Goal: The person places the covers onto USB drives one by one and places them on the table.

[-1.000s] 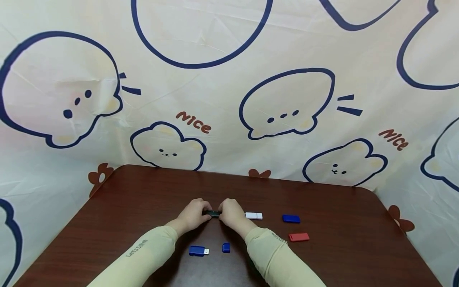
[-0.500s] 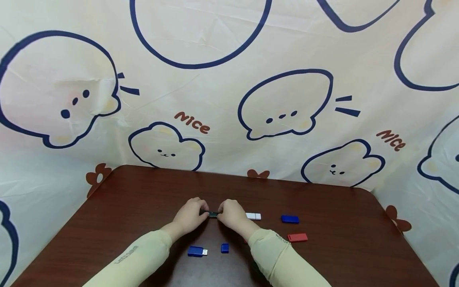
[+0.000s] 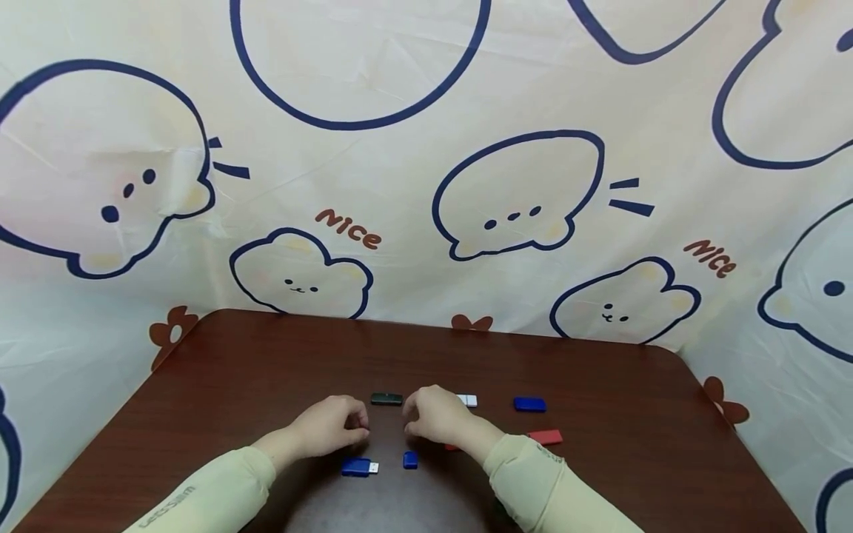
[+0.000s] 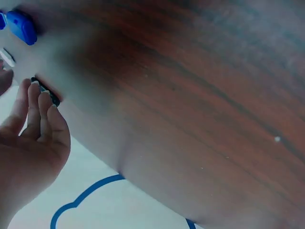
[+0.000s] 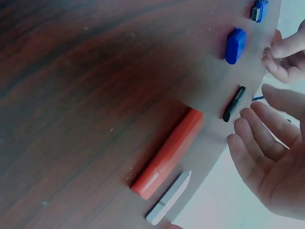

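A black USB stick (image 3: 386,399) lies on the table just beyond my hands, touched by neither. My left hand (image 3: 331,426) hovers to its near left, fingers loosely bent and holding nothing. To its near right is my right hand (image 3: 436,416), also holding nothing; the right wrist view shows its fingers (image 5: 252,152) spread loosely. Nearer me lie a blue USB stick (image 3: 356,467) with its metal plug bare and a separate small blue cap (image 3: 410,460). My right hand partly hides a white USB stick (image 3: 468,400).
Toward the right lie a blue USB stick (image 3: 529,405) and a red one (image 3: 546,437), partly behind my right arm. Another red piece (image 5: 169,152) lies under my right wrist. A patterned cloth (image 3: 400,178) hangs behind the brown table (image 3: 280,355).
Both hands have let go of the black USB stick and drawn back toward me, the left hand also moving left. The black stick stays on the table. The head view has shifted slightly.
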### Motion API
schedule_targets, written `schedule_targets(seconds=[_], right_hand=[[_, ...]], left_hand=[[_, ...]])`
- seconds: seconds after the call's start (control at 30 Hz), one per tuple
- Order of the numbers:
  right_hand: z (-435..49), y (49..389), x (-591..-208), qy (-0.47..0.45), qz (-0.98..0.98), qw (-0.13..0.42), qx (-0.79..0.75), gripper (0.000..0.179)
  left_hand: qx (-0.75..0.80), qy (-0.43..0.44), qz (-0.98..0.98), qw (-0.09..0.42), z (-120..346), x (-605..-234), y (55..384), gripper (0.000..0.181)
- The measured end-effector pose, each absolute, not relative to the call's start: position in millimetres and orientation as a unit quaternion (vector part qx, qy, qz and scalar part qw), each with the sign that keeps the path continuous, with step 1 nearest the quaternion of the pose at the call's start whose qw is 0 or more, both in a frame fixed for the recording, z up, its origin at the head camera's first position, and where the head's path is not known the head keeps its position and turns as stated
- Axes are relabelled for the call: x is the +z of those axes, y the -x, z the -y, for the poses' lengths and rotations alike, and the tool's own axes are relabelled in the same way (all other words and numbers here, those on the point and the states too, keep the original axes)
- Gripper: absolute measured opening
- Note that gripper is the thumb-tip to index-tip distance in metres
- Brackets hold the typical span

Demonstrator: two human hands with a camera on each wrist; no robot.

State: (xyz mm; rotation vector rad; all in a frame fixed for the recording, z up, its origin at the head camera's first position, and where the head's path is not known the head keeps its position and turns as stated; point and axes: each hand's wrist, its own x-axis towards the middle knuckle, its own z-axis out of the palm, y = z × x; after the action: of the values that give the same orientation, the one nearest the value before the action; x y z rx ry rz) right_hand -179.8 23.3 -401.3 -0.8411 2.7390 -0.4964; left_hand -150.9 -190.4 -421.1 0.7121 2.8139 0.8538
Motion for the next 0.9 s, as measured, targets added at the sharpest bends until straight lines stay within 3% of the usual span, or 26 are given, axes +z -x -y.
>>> schedule_targets(seconds=[0.13, 0.3, 0.9], right_hand=[[-24.6, 172.2, -400.0, 0.309, -0.926, 0.142, -0.164, 0.026], [-24.3, 163.6, -400.6, 0.326, -0.926, 0.154, -0.108, 0.031], [-23.5, 159.5, -411.2, 0.34, -0.926, 0.125, -0.102, 0.016]], left_hand=[[0.285, -0.249, -0.92, 0.1, 194.6, -420.9, 143.9, 0.02], [0.256, -0.263, -0.924, 0.109, 195.4, -422.2, 135.8, 0.032], [0.25, -0.282, -0.921, 0.097, 191.5, -427.6, 134.5, 0.024]])
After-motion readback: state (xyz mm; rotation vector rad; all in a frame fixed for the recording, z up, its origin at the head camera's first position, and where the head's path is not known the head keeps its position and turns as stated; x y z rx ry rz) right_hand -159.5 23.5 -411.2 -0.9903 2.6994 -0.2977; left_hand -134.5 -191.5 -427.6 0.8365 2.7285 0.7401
